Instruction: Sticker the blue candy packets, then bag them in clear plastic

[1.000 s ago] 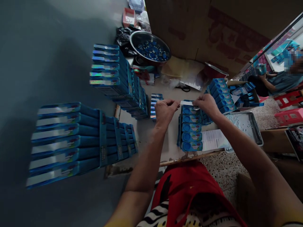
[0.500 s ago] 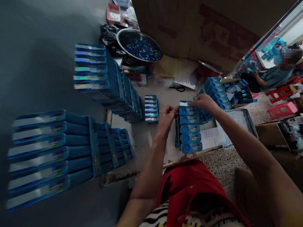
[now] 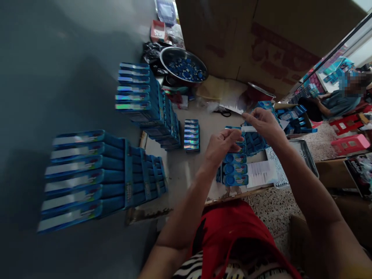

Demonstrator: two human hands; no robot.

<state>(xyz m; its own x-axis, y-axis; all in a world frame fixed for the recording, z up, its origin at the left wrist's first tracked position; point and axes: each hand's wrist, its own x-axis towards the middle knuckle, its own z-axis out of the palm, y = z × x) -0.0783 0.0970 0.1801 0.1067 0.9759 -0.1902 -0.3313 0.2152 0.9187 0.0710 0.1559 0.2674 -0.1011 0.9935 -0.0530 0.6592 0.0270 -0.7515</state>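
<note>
Dark carton (image 3: 226, 35) stands beyond both sets of fingers. Nearer block of stacked blue boxes (image 3: 113, 174) well left of the fingers; farther block (image 3: 154, 99) left and past them. Steel bowl (image 3: 200, 64) of blue pieces ahead-left. Row of labelled blue boxes (image 3: 236, 169) runs from under the fingers back toward the body. Right hand (image 3: 267, 124), left hand (image 3: 221, 148): left fingers curled; cannot tell which hand grips. White strip (image 3: 249, 128) lies between the two hands, its right end against the right hand.
</note>
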